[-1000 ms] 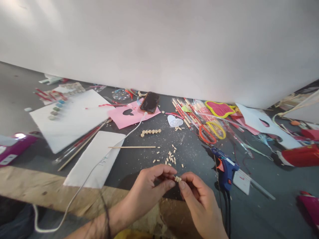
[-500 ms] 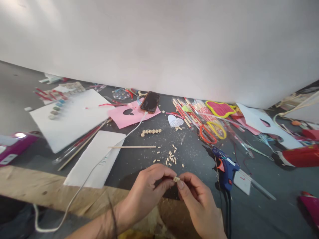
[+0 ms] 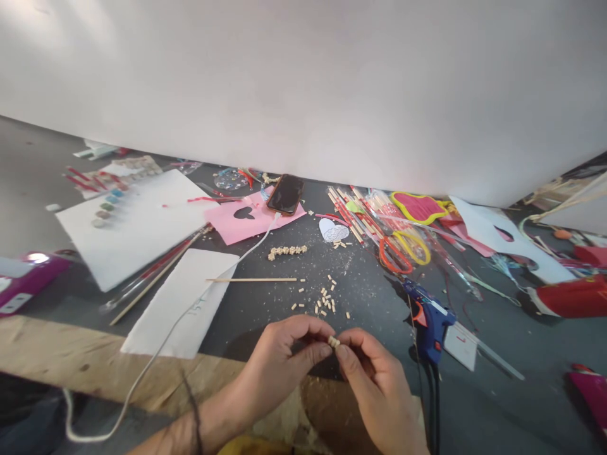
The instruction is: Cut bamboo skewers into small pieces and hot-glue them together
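Observation:
Between my fingertips is a small cluster of short wooden pieces (image 3: 334, 342). My left hand (image 3: 290, 357) pinches its left side with thumb and forefinger. From the right, my right hand (image 3: 374, 379) grips the same cluster, thumb in front. Just beyond the hands lie loose cut wooden bits (image 3: 324, 302) on the dark table. A thin wooden stick (image 3: 256, 280) rests across the edge of a white paper (image 3: 183, 309). Farther back sits a row of joined wooden pieces (image 3: 288, 252).
A blue glue gun (image 3: 432, 325) lies right of my hands, near orange-handled scissors (image 3: 395, 254) and bundled sticks (image 3: 348, 212). A phone (image 3: 286, 194) with a white cable (image 3: 154, 357) rests on pink paper (image 3: 222, 221). White sheets (image 3: 137, 221) lie left.
The small cluster has turned slightly and shifted a little left between my fingertips. My right fingers have moved slightly with it.

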The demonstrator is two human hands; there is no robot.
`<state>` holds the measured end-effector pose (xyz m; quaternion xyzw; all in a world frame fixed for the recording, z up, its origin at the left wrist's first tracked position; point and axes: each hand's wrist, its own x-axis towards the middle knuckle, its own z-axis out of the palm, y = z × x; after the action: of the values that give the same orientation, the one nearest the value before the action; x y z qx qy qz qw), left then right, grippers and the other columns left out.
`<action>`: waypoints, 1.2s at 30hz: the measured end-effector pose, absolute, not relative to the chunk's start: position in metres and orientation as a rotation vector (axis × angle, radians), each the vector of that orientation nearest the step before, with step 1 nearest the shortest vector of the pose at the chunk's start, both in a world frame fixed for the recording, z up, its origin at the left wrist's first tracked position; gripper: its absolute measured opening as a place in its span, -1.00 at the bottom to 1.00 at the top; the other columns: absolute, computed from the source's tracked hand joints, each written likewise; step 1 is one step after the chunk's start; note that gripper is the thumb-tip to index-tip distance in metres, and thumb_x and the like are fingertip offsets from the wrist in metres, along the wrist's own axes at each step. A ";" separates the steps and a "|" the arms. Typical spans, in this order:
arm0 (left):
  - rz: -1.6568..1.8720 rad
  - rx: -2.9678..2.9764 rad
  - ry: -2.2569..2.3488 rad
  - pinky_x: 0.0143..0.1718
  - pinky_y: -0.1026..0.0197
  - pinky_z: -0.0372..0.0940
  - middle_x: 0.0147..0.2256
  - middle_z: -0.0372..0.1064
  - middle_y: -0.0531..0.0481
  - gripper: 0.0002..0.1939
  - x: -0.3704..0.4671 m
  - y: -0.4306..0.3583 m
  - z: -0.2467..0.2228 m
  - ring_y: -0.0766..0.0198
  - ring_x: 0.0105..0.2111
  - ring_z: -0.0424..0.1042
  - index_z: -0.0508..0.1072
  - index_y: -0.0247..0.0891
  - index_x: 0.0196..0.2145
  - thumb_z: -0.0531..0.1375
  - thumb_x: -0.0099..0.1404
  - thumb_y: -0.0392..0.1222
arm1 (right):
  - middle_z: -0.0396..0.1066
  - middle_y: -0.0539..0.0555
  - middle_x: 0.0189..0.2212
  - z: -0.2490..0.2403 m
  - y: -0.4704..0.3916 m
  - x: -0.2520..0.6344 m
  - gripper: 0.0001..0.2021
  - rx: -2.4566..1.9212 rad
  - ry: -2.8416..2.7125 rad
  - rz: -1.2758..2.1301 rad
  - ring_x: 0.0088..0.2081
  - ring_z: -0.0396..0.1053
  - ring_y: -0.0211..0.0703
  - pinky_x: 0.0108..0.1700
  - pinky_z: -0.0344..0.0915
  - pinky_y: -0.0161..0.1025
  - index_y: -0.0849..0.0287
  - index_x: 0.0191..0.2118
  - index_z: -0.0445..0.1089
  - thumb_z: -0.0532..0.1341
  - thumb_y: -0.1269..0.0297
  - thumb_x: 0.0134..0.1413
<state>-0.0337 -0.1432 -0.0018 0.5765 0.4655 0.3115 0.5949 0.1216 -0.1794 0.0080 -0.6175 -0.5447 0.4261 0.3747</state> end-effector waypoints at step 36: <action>0.739 0.794 0.938 -0.40 0.35 0.23 -0.49 0.39 0.05 -0.78 -0.050 -0.132 0.006 0.42 -0.48 0.32 0.43 -0.34 -0.33 0.29 0.10 -0.16 | 0.44 0.03 -0.41 0.006 -0.178 0.148 -0.90 -1.534 -1.791 0.303 -0.38 0.42 -0.21 -0.31 0.34 -0.32 0.09 -0.28 0.37 0.11 0.34 0.14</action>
<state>-0.0495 -0.1320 0.0064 0.3638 0.4299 0.3388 0.7537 0.1477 -0.1776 0.0055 -0.5988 -0.6989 0.1184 0.3727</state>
